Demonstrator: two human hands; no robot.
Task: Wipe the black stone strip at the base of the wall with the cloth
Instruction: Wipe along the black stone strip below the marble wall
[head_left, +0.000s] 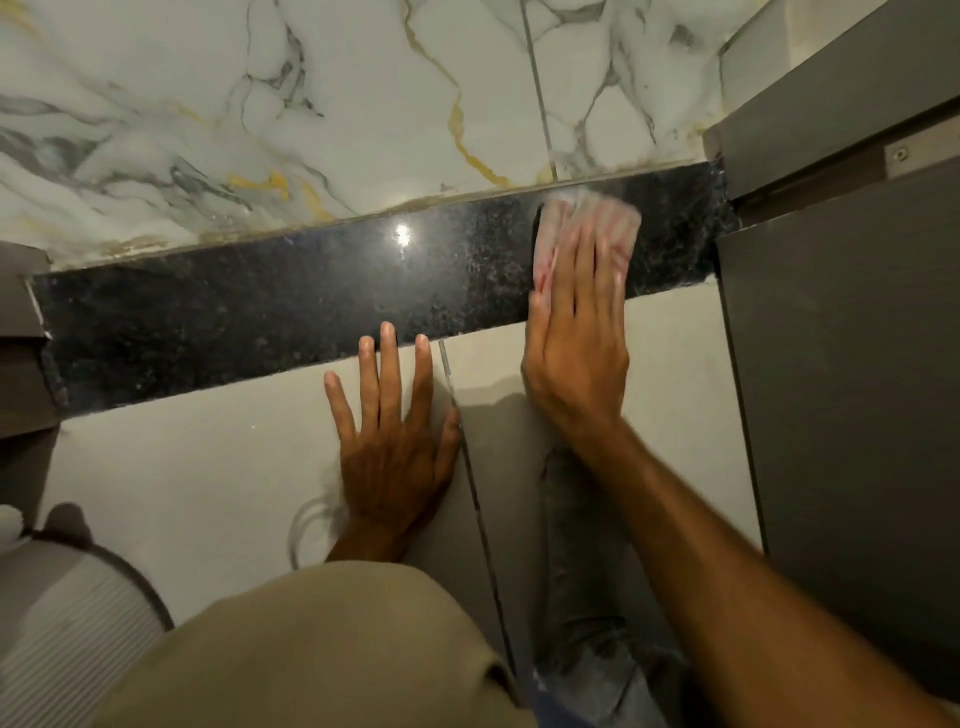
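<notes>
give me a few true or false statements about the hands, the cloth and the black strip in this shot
1. The right hand presses the cloth flat against the black stone strip. True.
2. The left hand holds a second cloth. False: it holds nothing and lies flat with fingers spread on the pale floor tile.
3. The cloth is at the left end of the strip. False: it is near the right end, close to the grey panel.
4. A bright light reflection shows on the strip to the left of the cloth. True.
5. The cloth is solid black. False: it is pale with pink-red marks.
</notes>
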